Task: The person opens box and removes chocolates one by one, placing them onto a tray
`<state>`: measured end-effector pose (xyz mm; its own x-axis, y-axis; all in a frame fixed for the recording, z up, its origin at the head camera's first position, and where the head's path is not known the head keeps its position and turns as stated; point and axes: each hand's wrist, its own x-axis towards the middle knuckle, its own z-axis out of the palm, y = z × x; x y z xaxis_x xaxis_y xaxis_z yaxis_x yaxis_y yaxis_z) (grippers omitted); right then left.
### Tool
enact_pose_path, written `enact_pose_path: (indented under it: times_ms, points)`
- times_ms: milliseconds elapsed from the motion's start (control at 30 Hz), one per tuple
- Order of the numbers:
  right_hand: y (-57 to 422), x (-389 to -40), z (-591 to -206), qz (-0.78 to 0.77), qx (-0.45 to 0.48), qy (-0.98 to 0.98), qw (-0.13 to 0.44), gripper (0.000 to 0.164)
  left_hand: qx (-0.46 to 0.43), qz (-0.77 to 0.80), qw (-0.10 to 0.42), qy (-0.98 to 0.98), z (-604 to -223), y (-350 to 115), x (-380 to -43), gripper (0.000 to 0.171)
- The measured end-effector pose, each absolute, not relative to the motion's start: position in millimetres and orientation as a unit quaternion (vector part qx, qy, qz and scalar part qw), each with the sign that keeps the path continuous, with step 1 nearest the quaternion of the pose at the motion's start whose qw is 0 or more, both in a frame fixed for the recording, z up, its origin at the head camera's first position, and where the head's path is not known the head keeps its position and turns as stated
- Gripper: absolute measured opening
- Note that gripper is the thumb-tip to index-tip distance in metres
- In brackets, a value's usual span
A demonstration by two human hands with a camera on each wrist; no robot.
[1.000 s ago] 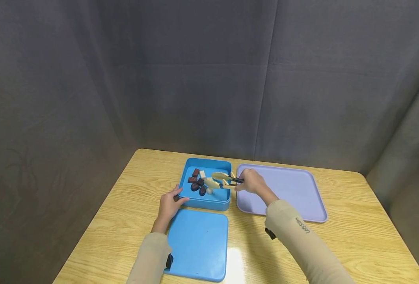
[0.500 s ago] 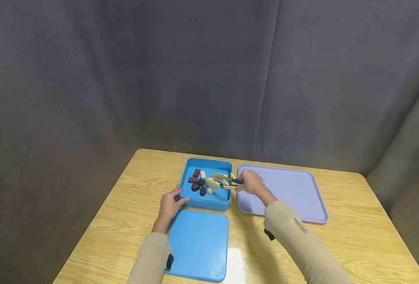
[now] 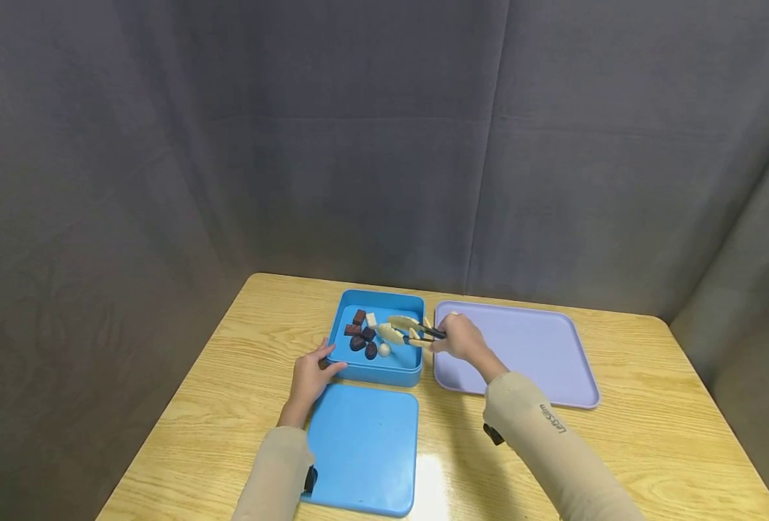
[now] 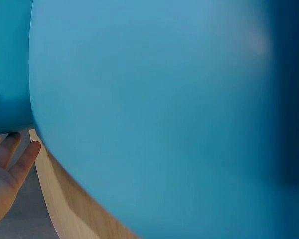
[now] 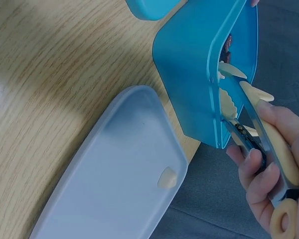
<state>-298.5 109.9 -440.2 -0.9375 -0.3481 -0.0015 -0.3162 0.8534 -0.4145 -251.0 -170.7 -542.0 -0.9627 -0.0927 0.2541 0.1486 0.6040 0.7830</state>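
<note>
My left hand (image 3: pixel 309 376) rests against the near-left corner of an open blue box (image 3: pixel 384 375), thumb and fingers spread and touching its walls. My right hand (image 3: pixel 460 335) grips cream-tipped kitchen tongs (image 5: pixel 274 144) from the right. The tongs' two cream heads reach over the box's right rim, spread apart, with nothing visible between them. In the box lie several dark chocolates, among them an oval one (image 3: pixel 371 350) and a square one (image 3: pixel 359 317). A white square piece (image 3: pixel 371 320) and a white round piece (image 3: pixel 384 350) lie near the tongs' heads.
A flat blue lid (image 3: pixel 363 449) lies in front of the box. Right of the box is a lilac tray (image 3: pixel 521 354), partly under my right hand. A pale piece (image 5: pixel 167 178) sits near the tray's corner. Grey curtains (image 3: pixel 358 145) stand behind the wooden table (image 3: pixel 657 420).
The tongs' near head has shifted slightly right, and the white round piece shows more plainly. My left hand has stayed at the box corner.
</note>
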Motion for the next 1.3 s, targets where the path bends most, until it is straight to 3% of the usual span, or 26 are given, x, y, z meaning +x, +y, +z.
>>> enact_pose_path:
  times_ms: [1300]
  points:
    - [148, -272, -434, -0.310, -0.164, 0.936, -0.028, 0.018, -0.017, -0.444, 0.138, -0.885, -542, -173, -254, 0.051]
